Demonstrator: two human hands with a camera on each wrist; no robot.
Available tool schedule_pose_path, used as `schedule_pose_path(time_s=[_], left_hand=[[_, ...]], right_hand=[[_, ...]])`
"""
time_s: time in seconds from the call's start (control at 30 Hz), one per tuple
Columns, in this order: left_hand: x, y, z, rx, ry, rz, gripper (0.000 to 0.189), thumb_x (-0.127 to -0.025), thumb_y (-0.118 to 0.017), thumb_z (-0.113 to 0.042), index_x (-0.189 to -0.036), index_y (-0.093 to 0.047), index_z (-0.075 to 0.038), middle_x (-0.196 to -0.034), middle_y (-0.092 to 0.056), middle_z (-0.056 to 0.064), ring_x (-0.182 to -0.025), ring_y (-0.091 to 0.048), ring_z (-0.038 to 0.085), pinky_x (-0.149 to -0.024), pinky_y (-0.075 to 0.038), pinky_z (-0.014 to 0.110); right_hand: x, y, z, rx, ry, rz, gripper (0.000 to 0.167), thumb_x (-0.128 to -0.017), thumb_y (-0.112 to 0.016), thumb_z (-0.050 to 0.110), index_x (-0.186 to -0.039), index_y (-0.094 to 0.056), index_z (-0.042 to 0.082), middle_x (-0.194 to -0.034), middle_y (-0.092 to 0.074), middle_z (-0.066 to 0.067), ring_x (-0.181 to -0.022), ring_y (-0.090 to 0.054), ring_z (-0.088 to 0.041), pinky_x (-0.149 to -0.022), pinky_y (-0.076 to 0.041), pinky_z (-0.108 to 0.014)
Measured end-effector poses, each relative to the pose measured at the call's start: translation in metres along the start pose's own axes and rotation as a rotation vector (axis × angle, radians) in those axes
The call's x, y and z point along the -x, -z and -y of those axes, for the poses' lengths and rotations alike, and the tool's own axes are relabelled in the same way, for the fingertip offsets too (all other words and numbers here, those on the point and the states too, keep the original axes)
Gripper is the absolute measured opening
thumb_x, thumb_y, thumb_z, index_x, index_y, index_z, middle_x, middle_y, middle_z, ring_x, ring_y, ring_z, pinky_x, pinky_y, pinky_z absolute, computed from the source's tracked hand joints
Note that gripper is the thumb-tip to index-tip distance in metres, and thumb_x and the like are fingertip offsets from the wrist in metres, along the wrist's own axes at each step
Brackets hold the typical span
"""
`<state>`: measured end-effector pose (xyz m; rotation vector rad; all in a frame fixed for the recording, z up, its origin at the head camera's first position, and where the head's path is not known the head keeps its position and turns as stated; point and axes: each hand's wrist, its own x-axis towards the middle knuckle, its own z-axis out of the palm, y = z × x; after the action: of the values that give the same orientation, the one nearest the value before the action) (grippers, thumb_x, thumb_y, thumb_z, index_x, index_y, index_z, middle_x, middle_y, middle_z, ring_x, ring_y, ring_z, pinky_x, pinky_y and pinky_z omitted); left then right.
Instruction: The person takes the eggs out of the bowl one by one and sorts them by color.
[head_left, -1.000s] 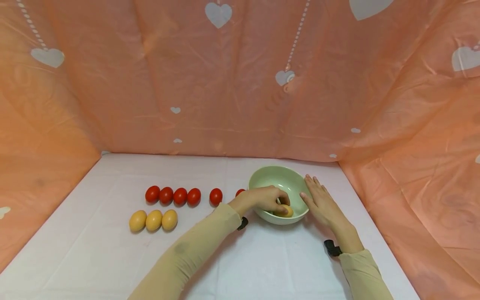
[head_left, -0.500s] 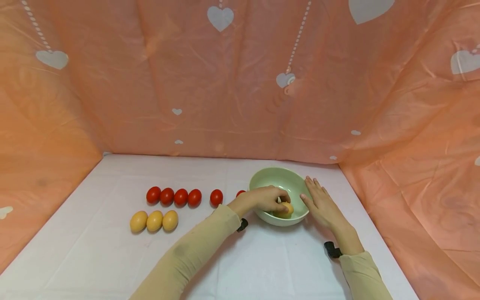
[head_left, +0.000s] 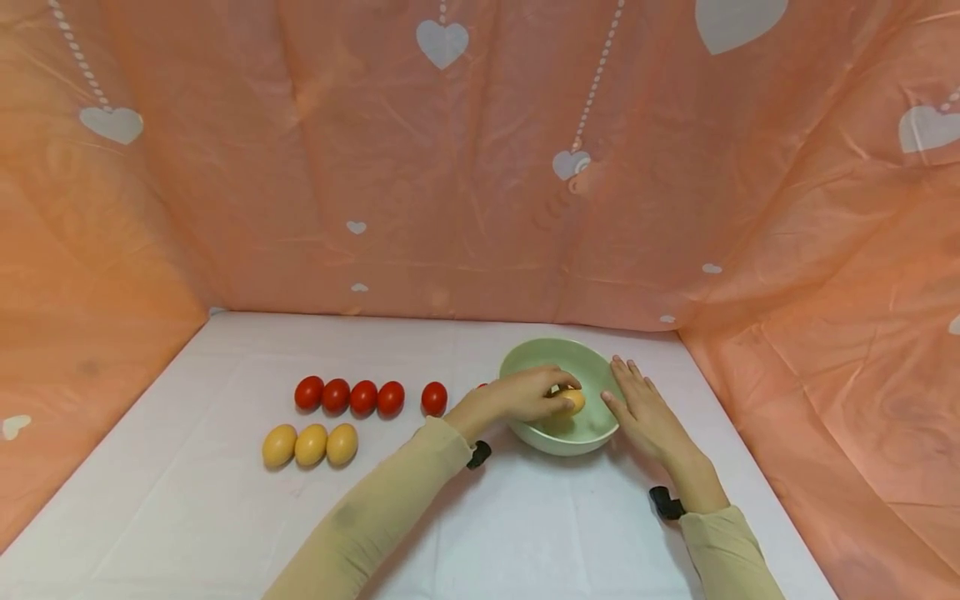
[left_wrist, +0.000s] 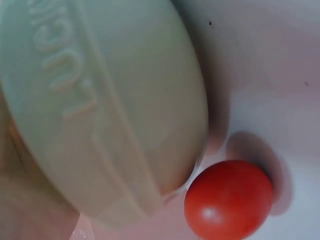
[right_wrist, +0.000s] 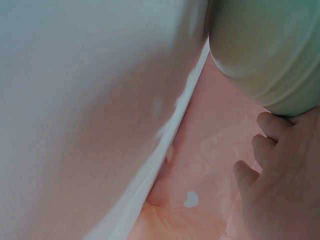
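Observation:
Inside the pale green bowl, my left hand pinches a yellow egg between thumb and fingers, above the bowl's floor. My right hand lies with straight fingers against the bowl's right side, its thumb at the rim. In the left wrist view the bowl's outer wall, with raised lettering, hides the egg and most of the left hand. A red egg sits on the table close beside the bowl; in the head view the left hand nearly covers it. The right wrist view shows the right hand's fingers touching the bowl.
Left of the bowl, one red egg stands apart from a row of several red eggs. Three yellow eggs lie in front of that row. An orange curtain closes off the back and sides of the white-covered table.
My left hand has lifted the yellow egg a little from the bowl's floor. The right hand has stayed on the bowl's side. The head view has shifted slightly.

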<state>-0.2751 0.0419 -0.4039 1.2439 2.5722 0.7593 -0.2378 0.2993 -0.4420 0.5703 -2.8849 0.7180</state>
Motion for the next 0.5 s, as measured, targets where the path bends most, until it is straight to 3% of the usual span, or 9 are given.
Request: schedule_pose_path(time_s=[0.3, 0.5], left_hand=[[0.022, 0.012, -0.003, 0.115, 0.054, -0.074, 0.043, -0.11, -0.053, -0.034, -0.151, -0.056, -0.024, -0.134, -0.056, 0.004, -0.116, -0.057, 0.014, -0.099, -0.048, 0.032], [0.04, 0.018, -0.003, 0.186, 0.064, -0.172, 0.044, -0.11, -0.053, -0.036, -0.151, -0.056, -0.023, -0.134, -0.054, 0.003, -0.117, -0.056, 0.015, -0.1, -0.048, 0.036]], right_hand=[[0.0, 0.0, -0.001, -0.001, -0.003, 0.002, 0.069, -0.112, -0.041, 0.04, -0.161, -0.025, -0.006, -0.17, -0.022, -0.021, -0.157, -0.012, -0.045, -0.123, -0.014, -0.065], [0.0, -0.001, 0.0, 0.001, 0.006, -0.005, 0.068, -0.112, -0.041, 0.039, -0.16, -0.026, -0.007, -0.169, -0.023, -0.022, -0.156, -0.014, -0.047, -0.123, -0.014, -0.065]])
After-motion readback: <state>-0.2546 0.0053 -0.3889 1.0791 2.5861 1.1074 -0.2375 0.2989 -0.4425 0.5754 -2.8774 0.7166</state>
